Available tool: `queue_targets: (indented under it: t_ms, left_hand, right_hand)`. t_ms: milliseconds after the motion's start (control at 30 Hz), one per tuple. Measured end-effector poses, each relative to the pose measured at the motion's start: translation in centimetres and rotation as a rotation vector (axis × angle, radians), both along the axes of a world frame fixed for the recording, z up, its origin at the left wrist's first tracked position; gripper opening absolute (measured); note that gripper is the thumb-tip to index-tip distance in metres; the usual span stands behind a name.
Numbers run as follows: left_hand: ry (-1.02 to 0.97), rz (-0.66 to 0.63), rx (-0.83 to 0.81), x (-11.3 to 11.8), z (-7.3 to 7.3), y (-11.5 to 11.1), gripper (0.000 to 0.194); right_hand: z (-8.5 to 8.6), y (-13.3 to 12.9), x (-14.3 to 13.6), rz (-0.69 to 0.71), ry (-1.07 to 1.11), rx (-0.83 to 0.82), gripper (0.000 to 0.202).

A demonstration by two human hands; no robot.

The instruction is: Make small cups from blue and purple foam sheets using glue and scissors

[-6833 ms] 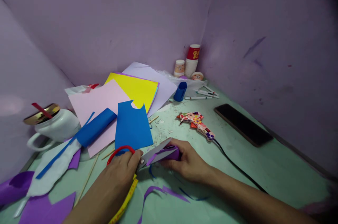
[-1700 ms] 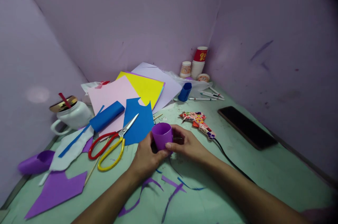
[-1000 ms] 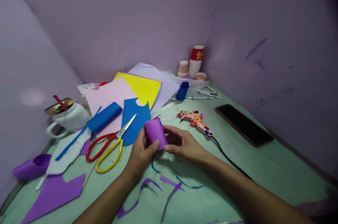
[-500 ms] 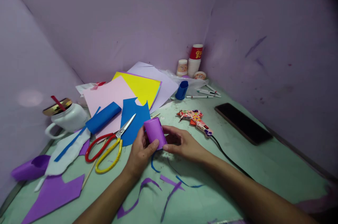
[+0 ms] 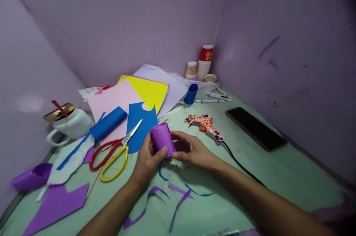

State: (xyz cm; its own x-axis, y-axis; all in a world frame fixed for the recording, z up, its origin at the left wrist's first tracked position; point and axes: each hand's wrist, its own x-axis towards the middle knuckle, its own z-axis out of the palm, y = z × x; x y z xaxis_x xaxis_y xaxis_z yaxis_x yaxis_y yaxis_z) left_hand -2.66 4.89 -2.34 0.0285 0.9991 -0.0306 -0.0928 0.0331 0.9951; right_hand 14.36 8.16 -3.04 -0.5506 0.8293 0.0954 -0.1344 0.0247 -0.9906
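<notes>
A purple foam-sheet tube (image 5: 163, 139) stands between my hands, tilted a little. My left hand (image 5: 148, 157) wraps its left side, the thumb pressed on the front. With thumb and fingers, my right hand (image 5: 194, 150) grips the tube's right edge, near the seam. To the left lie scissors (image 5: 125, 143) with one red and one yellow handle, blades resting on a cut blue sheet (image 5: 136, 115). Thin purple strips (image 5: 150, 195) and blue strips (image 5: 198, 192) are scattered on the table below my hands. The tube's inside is hidden.
A floral hot glue gun (image 5: 204, 124) with a black cord lies right of my hands, before a phone (image 5: 256, 128). Behind are a blue tube (image 5: 191, 94), pens (image 5: 219, 97) and paper cups (image 5: 205, 65). Coloured sheets (image 5: 147, 89) and a white mug (image 5: 73, 124) stand left.
The view has shifted very slightly. Both hands keep the same hold on the purple tube, and nothing else has visibly moved.
</notes>
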Motion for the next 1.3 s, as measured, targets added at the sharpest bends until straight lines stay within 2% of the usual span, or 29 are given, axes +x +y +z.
queue_targets:
  t_ms: [267, 433, 733, 833, 933, 1000, 1133, 1300]
  left_hand:
    - [-0.081, 0.005, 0.009, -0.2, -0.5, 0.1, 0.070]
    - [-0.043, 0.015, 0.025, -0.2, -0.6, 0.2, 0.074]
    - [0.003, 0.028, 0.053, 0.2, -0.3, -0.2, 0.072]
    - [0.069, 0.040, 0.068, 0.3, -0.4, -0.3, 0.071]
    - [0.260, 0.076, 0.045, 0.4, -0.3, -0.5, 0.071]
    - [0.381, 0.104, 0.025, 0.5, -0.1, -0.6, 0.072]
    - [0.500, 0.128, 0.017, 0.6, 0.3, -0.7, 0.076]
    - [0.486, 0.102, -0.049, -0.2, 1.5, -0.6, 0.092]
  right_hand:
    - [0.0, 0.1, 0.3, 0.005, 0.001, -0.019, 0.058]
    - [0.2, 0.1, 0.2, -0.012, 0.012, -0.009, 0.052]
    - [0.4, -0.2, 0.1, -0.013, -0.030, -0.013, 0.055]
    - [0.6, -0.1, 0.3, -0.149, -0.048, -0.004, 0.048]
    - [1.2, 0.1, 0.6, -0.366, -0.050, 0.007, 0.033]
    - [1.6, 0.2, 0.8, -0.444, -0.036, -0.006, 0.021]
    - [1.8, 0.4, 1.0, -0.490, -0.040, -0.039, 0.018]
    - [2.0, 0.4, 1.3, -0.515, -0.041, -0.052, 0.017]
